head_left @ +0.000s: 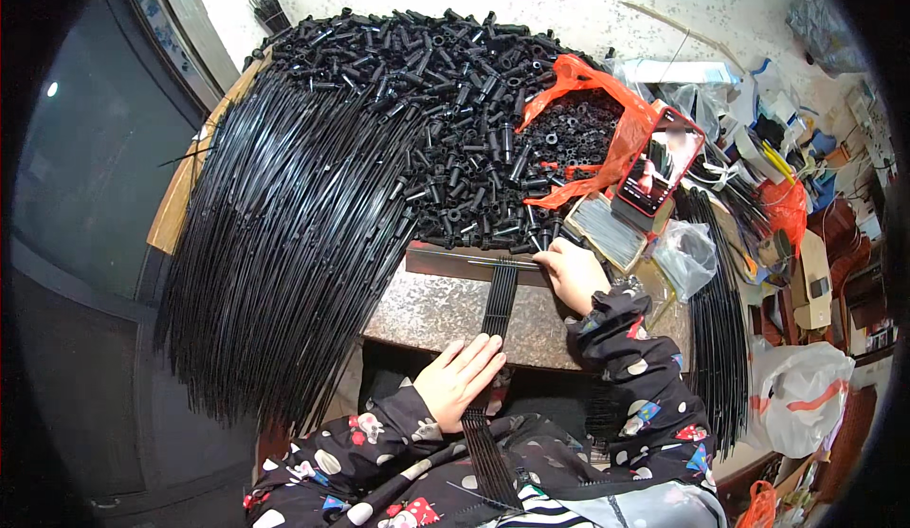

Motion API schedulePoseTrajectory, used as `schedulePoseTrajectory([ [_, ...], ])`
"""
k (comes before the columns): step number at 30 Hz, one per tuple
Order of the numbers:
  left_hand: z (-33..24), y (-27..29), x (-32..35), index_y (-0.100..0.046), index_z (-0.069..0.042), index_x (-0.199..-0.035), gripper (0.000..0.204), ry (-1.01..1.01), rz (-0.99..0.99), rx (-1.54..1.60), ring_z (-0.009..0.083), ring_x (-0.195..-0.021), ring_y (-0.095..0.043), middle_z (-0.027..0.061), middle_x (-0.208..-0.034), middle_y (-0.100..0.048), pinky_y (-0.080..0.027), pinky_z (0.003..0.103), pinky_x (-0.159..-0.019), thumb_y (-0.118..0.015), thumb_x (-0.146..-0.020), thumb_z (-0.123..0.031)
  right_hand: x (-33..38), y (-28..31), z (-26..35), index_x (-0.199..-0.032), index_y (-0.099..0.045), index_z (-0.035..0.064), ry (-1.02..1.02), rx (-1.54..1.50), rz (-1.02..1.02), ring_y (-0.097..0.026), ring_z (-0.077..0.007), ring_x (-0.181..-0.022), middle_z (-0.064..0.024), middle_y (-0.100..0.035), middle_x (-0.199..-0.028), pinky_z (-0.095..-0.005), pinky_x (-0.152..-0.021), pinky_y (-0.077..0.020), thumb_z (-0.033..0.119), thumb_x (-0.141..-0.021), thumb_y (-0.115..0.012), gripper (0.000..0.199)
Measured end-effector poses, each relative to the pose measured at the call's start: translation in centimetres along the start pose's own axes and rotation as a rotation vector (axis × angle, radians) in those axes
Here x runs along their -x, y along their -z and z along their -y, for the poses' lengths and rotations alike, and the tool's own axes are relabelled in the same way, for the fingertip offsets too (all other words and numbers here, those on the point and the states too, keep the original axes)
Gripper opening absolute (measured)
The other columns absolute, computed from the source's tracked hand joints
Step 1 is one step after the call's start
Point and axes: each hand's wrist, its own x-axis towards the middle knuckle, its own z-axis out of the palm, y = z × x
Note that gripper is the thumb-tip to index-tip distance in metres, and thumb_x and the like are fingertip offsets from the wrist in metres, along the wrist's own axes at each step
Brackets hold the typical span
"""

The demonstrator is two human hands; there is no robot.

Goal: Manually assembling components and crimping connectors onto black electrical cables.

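My left hand [462, 383] lies flat, fingers stretched out, across a row of thin black rods [500, 305]. The rods lie side by side over the table's front edge and run down to my lap. My right hand [573, 277] has its fingers drawn together at the far side of the table, right of the rods' far ends. A thin silvery bar [507, 264] crosses those ends and reaches toward its fingertips; what they pinch is too small to tell. Just beyond is a big heap of short black plastic tubes [455, 139].
A thick bundle of long black rods [294, 244] hangs off the table at left, beside a wooden board [175, 208]. An orange plastic bag [630, 116] holds small black rings. A phone [661, 163] leans by a box of pale thin sticks [607, 229]. More rods [716, 338] hang at right.
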Motion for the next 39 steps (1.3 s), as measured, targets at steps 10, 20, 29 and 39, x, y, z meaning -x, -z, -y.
schedulePoseTrajectory([
  [10, 0.3, 0.1, 0.1, -0.033, 0.002, -0.127, 0.087, -0.024, 0.013, -0.027, 0.0325, -0.126, -0.027, 0.0208, -0.135, -0.027, -0.023, 0.042, -0.101, -0.064, -0.060, -0.044, -0.8, -0.2, 0.7, -0.090, -0.061, 0.0069, 0.038, -0.025, 0.053, -0.057, -0.0297, -0.071, -0.0111, -0.052, -0.078, -0.0369, -0.064, -0.0464, 0.006, -0.073, -0.051, 0.020],
  [20, 0.1, 0.0, 0.3, -0.032, 0.002, -0.128, 0.086, -0.037, 0.014, -0.023, 0.0323, -0.127, -0.025, 0.0212, -0.135, -0.026, -0.021, 0.042, -0.102, -0.065, -0.061, -0.041, -1.9, -0.4, -0.1, -0.082, -0.058, 0.0057, 0.192, 0.028, 0.023, -0.054, -0.0280, -0.071, -0.0093, -0.052, -0.076, -0.0355, -0.062, -0.0455, 0.010, -0.073, -0.057, 0.010],
  [29, 0.1, 0.7, 0.4, -0.029, 0.002, -0.129, 0.089, -0.041, 0.057, -0.031, 0.0325, -0.127, -0.024, 0.0218, -0.136, -0.025, -0.021, 0.042, -0.102, -0.067, -0.058, -0.037, 1.3, 1.8, -2.3, -0.090, -0.057, 0.0077, 0.262, 0.219, -0.028, -0.053, -0.0256, -0.079, -0.0071, -0.053, -0.082, -0.0334, -0.065, -0.0449, 0.009, -0.070, -0.051, 0.021],
  [39, -0.1, -0.1, 0.5, -0.033, 0.003, -0.126, 0.084, -0.083, -0.033, -0.011, 0.0351, -0.126, -0.026, 0.0231, -0.134, -0.028, -0.023, 0.044, -0.101, -0.063, -0.065, -0.046, -1.5, -1.9, -0.9, -0.085, -0.062, 0.0094, 0.080, -0.087, 0.034, -0.057, -0.0292, -0.075, -0.0121, -0.057, -0.080, -0.0369, -0.069, -0.0450, 0.009, -0.074, -0.053, 0.014],
])
